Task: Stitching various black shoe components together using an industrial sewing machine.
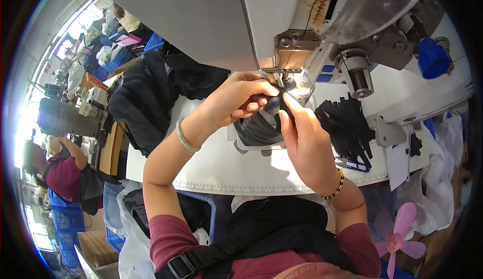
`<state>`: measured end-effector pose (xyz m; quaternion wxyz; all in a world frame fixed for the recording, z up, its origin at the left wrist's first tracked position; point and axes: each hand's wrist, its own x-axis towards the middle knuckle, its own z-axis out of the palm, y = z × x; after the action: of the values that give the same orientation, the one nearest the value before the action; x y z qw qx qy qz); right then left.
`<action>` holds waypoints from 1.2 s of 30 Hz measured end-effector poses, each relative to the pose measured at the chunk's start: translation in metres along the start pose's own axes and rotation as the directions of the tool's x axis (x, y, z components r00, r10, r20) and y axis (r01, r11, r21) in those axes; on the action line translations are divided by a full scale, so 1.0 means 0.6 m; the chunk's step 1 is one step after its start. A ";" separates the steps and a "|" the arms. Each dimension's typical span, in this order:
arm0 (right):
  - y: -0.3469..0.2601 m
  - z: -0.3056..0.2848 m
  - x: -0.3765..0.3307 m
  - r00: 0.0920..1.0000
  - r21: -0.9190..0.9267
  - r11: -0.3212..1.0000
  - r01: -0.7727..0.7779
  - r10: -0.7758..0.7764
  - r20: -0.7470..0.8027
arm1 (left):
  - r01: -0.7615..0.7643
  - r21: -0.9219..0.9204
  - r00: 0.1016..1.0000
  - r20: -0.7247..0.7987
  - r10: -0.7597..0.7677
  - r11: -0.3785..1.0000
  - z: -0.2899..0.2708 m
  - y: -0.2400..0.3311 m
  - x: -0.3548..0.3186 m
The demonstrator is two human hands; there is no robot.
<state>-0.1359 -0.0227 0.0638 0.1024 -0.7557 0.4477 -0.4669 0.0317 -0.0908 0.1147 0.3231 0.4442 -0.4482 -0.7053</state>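
Observation:
Under the lit head of a sewing machine (289, 52), a dark piece of fabric (259, 129) lies bunched on the machine bed. My left hand (239, 97), with a pale bangle at its wrist, pinches the fabric's upper edge between thumb and curled fingers, close to the needle area. From the right, my right hand (308, 140) grips the same edge with thumb and forefinger, and a beaded bracelet circles that wrist. The fingertips of both hands nearly meet below the presser foot. The exact spot where the needle meets the fabric is too small to make out.
A pile of black garment pieces (143, 95) sits left of the machine. Black strips (347, 128) lie at the right. A ruler strip (241, 188) edges the white table. Below right stands a pink fan (397, 241). Another person (65, 178) works at far left.

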 end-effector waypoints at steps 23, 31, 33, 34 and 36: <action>0.037 0.019 0.022 0.992 0.231 0.972 0.052 -0.024 -0.124 | -0.216 0.164 0.970 -0.078 0.231 0.962 -0.021 -0.005 0.025; 0.009 0.028 0.005 0.997 0.269 0.962 0.041 -0.022 -0.074 | -0.402 0.213 0.912 0.008 0.410 0.891 -0.014 -0.026 0.010; -0.019 0.021 -0.017 0.991 0.316 0.945 0.086 -0.113 0.069 | -0.350 0.380 0.932 0.046 0.361 0.856 -0.031 -0.020 -0.040; -0.021 0.017 -0.027 0.970 0.330 0.934 0.135 -0.193 0.150 | -0.297 0.536 0.952 0.098 0.291 0.790 -0.039 -0.020 -0.067; -0.035 0.006 -0.025 0.959 0.311 0.926 0.214 -0.259 0.111 | -0.290 0.541 0.957 0.159 0.243 0.790 -0.054 -0.034 -0.122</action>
<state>-0.1232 0.0000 0.0646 0.1907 -0.8134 0.2690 -0.4792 0.0893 -0.0313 0.1140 0.2568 0.4224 -0.7053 -0.5081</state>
